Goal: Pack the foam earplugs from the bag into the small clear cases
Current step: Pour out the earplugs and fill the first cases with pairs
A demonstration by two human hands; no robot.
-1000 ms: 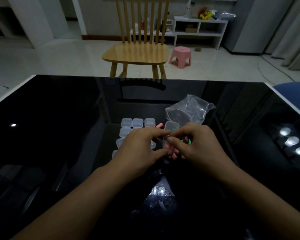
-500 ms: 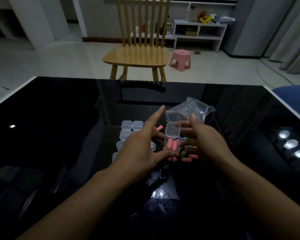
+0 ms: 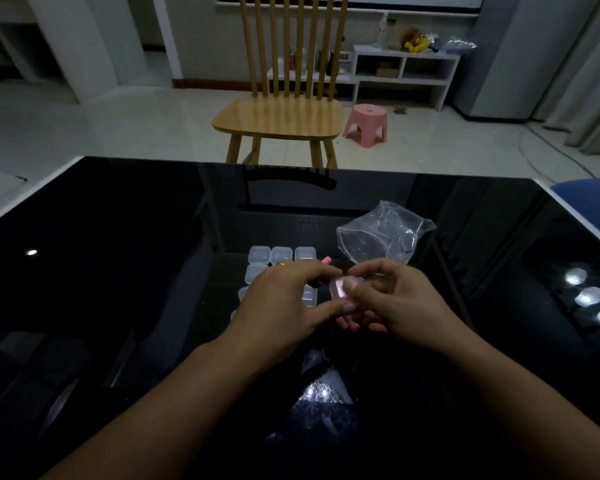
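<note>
A small clear case point(image 3: 339, 289) with pink earplugs inside sits closed between my two hands. My left hand point(image 3: 284, 304) holds it with thumb below and fingers above. My right hand point(image 3: 394, 304) presses its thumb on the lid and curls its fingers behind the case. Loose pink earplugs point(image 3: 347, 322) lie on the black table under my hands, and one more pink earplug point(image 3: 326, 260) lies beyond my fingers. Several empty clear cases point(image 3: 281, 255) stand in rows behind my left hand, partly hidden. The crumpled clear bag point(image 3: 385, 233) lies just beyond.
The glossy black table point(image 3: 118, 271) reflects ceiling lights at the right and near edge. A wooden chair point(image 3: 284, 112) stands past the far edge, with a pink stool point(image 3: 366, 124) beside it. A blue seat point(image 3: 589, 199) shows at the right edge.
The case lid stood open half a second ago with my left fingers spread; now the lid is down and both hands have closed in around the case.
</note>
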